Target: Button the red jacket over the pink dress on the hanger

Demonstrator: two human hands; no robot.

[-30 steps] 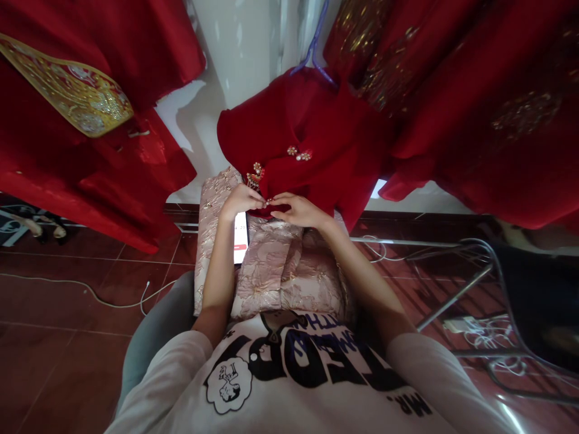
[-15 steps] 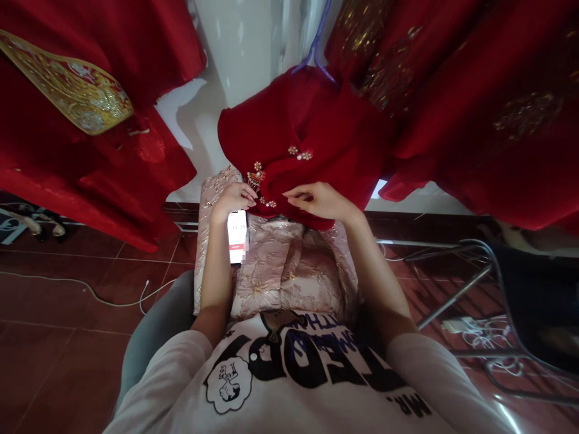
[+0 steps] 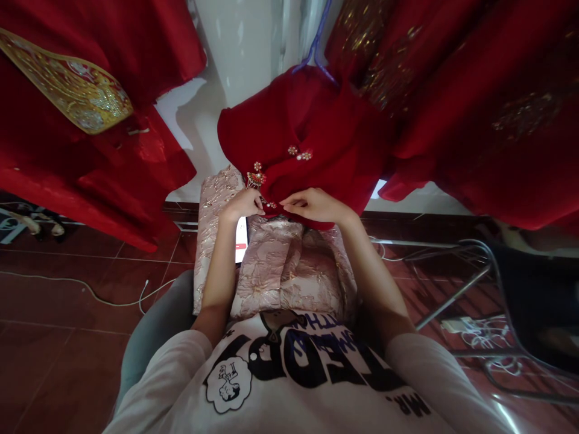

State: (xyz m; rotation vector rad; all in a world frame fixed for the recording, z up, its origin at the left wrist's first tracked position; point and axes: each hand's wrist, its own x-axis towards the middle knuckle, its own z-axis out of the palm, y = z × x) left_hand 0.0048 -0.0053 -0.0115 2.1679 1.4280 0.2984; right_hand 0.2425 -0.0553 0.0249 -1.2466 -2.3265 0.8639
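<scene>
A red garment (image 3: pixel 325 132) on a purple hanger (image 3: pixel 315 54) spreads down onto pink brocade fabric (image 3: pixel 271 265) over my lap. Beaded flower ornaments (image 3: pixel 298 154) and a fan-shaped gold ornament (image 3: pixel 256 178) decorate its front. At its lower left edge, my left hand (image 3: pixel 245 204) has its fingers closed beside a small flower ornament (image 3: pixel 270 205); what they pinch is too small to make out. Just right of that ornament, my right hand (image 3: pixel 312 205) is pinched at the red cloth, and anything between its fingertips is too small to tell.
A lit phone (image 3: pixel 241 241) lies partly under my left wrist. Red garments (image 3: pixel 90 169) hang at left and more (image 3: pixel 474 108) at right. A dark chair (image 3: pixel 538 295) and white cables (image 3: pixel 488 337) are at the lower right.
My left hand has moved slightly right and down, closing its fingers near the flower ornament and covering more of the phone. My right hand has shifted slightly left and down.
</scene>
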